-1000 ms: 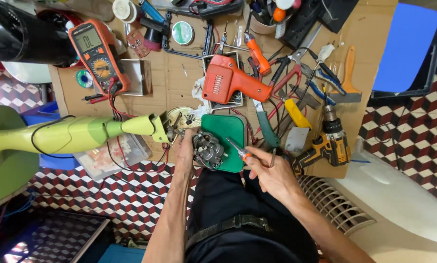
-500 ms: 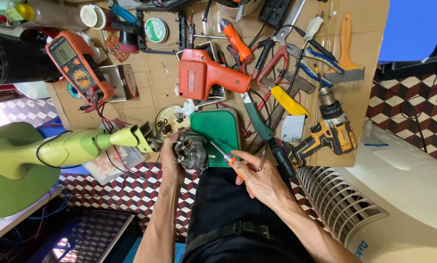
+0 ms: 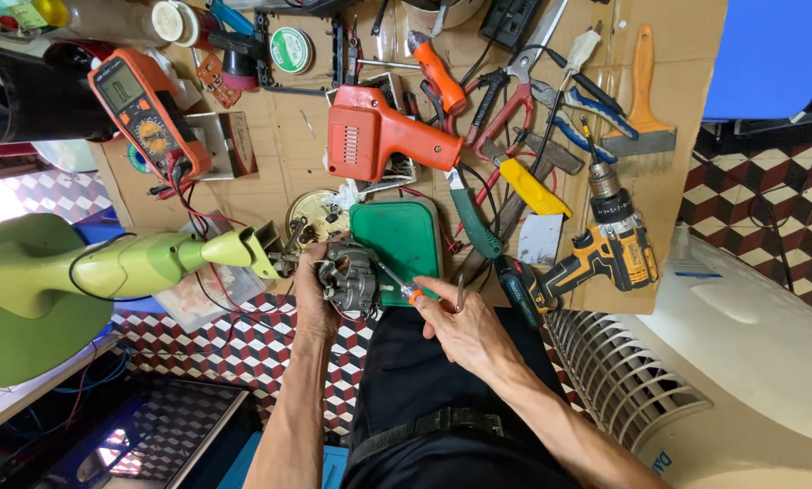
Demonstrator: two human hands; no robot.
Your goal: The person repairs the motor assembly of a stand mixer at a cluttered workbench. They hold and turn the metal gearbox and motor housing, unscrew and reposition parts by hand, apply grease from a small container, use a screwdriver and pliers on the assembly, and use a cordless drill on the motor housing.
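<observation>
Right hand (image 3: 465, 330) gripping screwdriver (image 3: 397, 282)

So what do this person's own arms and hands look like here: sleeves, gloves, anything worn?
Both forearms are bare to the frame's edge, with no sleeves showing. The left hand and the right hand are ungloved. No watch, ring or wristband is visible. Below them the person wears dark trousers with a black belt.

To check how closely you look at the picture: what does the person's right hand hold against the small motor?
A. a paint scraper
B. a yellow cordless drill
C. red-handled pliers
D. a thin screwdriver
D: the right hand grips a thin screwdriver whose tip meets the motor held in the left hand.
</observation>
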